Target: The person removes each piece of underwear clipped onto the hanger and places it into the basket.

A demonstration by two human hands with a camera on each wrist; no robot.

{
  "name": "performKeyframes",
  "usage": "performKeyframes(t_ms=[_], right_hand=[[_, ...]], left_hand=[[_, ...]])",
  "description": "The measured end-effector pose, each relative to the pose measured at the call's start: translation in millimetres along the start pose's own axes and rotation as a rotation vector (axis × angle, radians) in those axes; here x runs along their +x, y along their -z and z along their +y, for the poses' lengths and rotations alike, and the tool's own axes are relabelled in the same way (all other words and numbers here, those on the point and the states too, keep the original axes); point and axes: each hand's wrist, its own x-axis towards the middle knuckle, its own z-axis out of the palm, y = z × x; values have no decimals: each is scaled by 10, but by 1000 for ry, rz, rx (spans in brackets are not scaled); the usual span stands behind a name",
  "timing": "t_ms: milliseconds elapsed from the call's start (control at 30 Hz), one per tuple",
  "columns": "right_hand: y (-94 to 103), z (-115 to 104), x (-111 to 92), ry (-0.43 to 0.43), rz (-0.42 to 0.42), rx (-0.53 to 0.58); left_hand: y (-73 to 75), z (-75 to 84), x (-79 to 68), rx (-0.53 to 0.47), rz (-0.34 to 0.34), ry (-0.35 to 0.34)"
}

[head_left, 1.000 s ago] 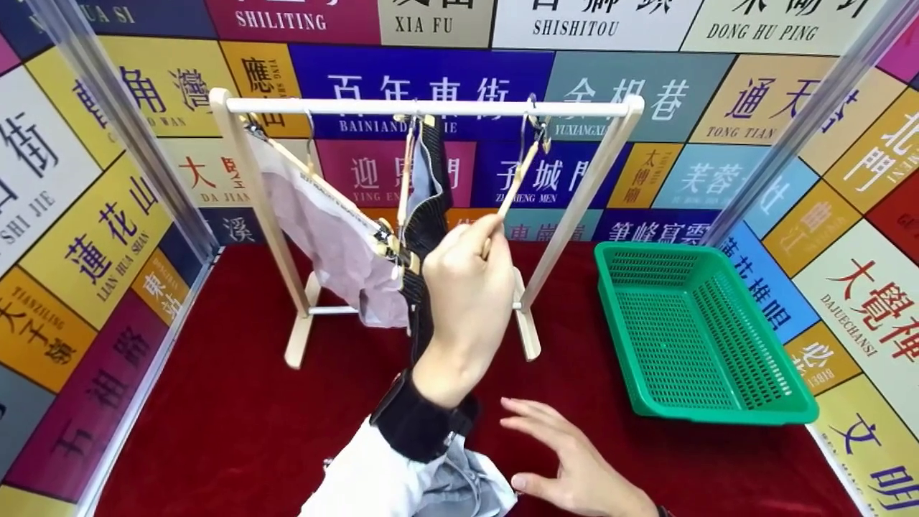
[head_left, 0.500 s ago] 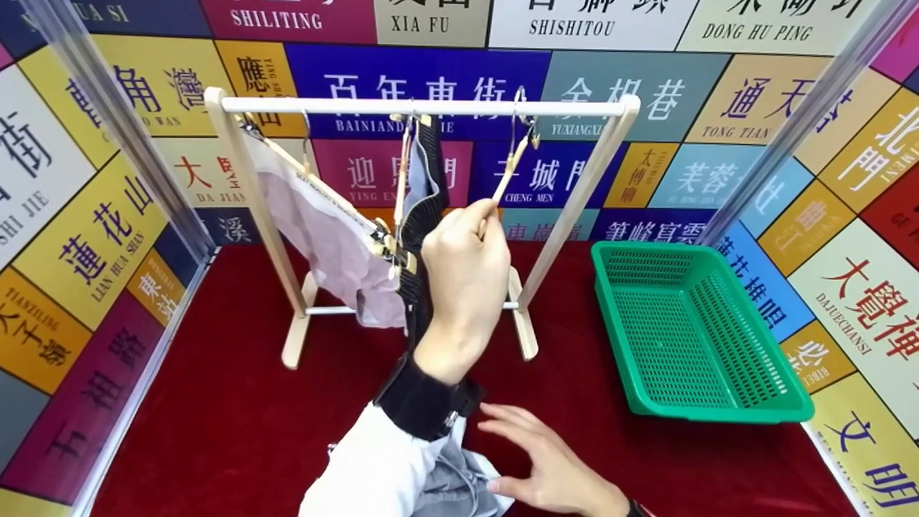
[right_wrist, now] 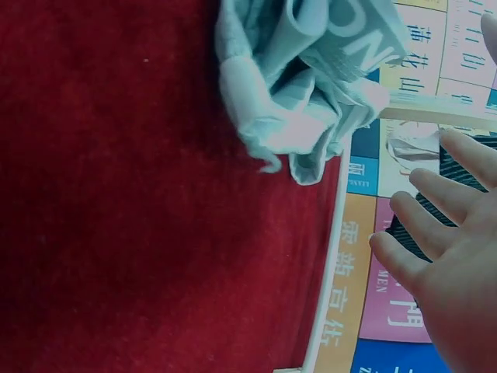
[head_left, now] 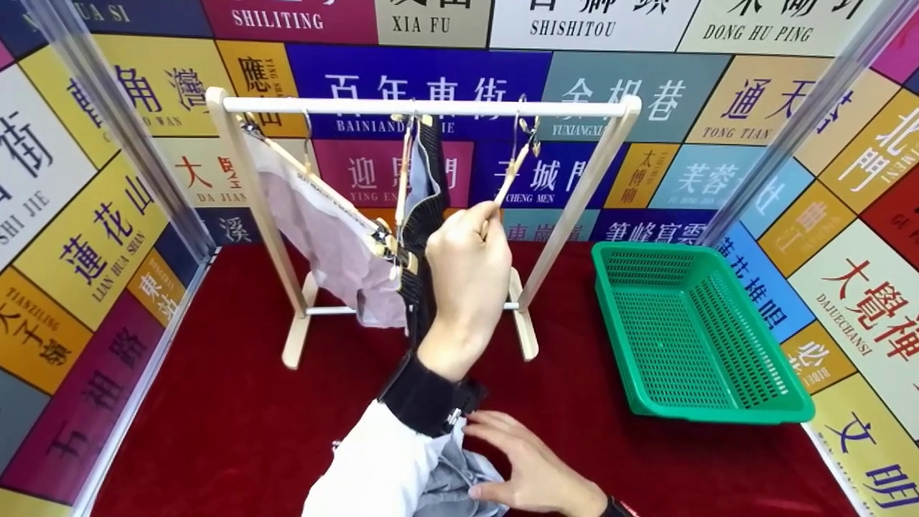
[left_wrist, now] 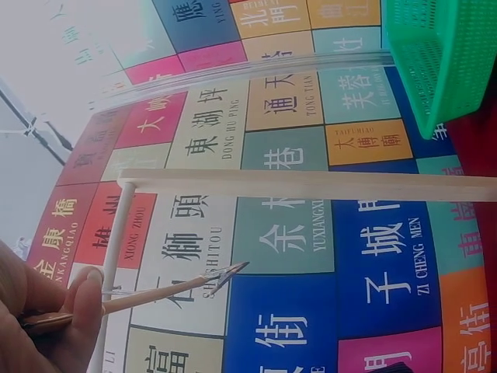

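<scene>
My left hand (head_left: 470, 273) grips a wooden clip hanger (head_left: 511, 176) whose metal hook is up at the rack's white top rod (head_left: 344, 106). In the left wrist view the fingers and thumb of the left hand (left_wrist: 50, 318) pinch the hanger's thin wooden bar (left_wrist: 147, 297). Low in the head view, my right hand (head_left: 535, 467) spreads its fingers beside a crumpled grey garment (head_left: 459, 481), partly hidden by the left sleeve. The right wrist view shows the garment (right_wrist: 311, 85) apart from the extended fingers of the right hand (right_wrist: 458, 241).
Left on the rack hang a pale pink garment (head_left: 330, 244) and a black striped one (head_left: 431, 194), clipped to hangers. A green basket (head_left: 624, 352) stands at right on the red cloth (head_left: 251, 431). Lettered panels (head_left: 624, 86) surround the table.
My right hand has moved left, closer to the grey garment. The hanger in my left hand has shifted slightly left, while the left hand stays in nearly the same place.
</scene>
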Motion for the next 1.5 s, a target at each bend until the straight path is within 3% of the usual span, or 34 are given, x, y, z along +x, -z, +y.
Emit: performKeyframes(t_ms=[433,833,1100,1300,1500], right_hand=[[-241,42,61,111,-59,-62],[-387,-35,134,71,-155,-211],[-425,-78,111,-5,-254,-164],[-430,-69,120,3,-242,-134],[-432,-38,144,72,-198,-71]], left_hand=[[-40,-54,-49,22,-6,-6],[-44,-74,-72,19,-24,9],[-35,-66,-97,20,-38,24],[-29,-61,-107,3,-47,32],[-20,-51,-122,-12,-62,27]])
